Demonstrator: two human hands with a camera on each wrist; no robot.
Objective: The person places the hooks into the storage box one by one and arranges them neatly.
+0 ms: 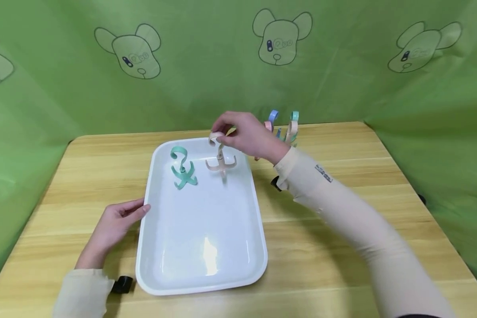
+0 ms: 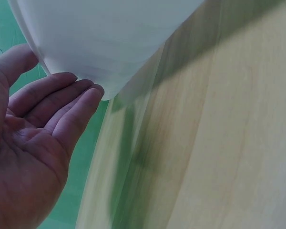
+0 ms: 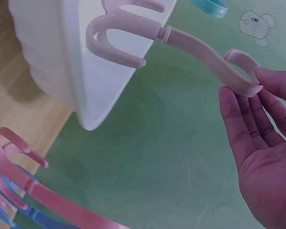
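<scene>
My right hand (image 1: 248, 134) pinches the curled top of a pale pink four-pronged rotating hook (image 3: 195, 47) between thumb and fingers. Its prongs hang over the far right part of a white tray (image 1: 198, 221); I cannot tell whether they touch the tray floor. A green hook (image 1: 183, 176) of the same shape lies inside the tray at the far left. At the tray's left edge my left hand (image 1: 115, 225) holds the rim, thumb over the top and fingers (image 2: 81, 112) against the outer wall.
Beyond the tray's far right corner several more hooks stand close together, among them a blue hook (image 1: 273, 115) and a pink hook (image 3: 62, 200), partly hidden by the right arm. A green printed curtain (image 1: 214, 79) borders the wooden table (image 1: 322, 265) at the back and sides.
</scene>
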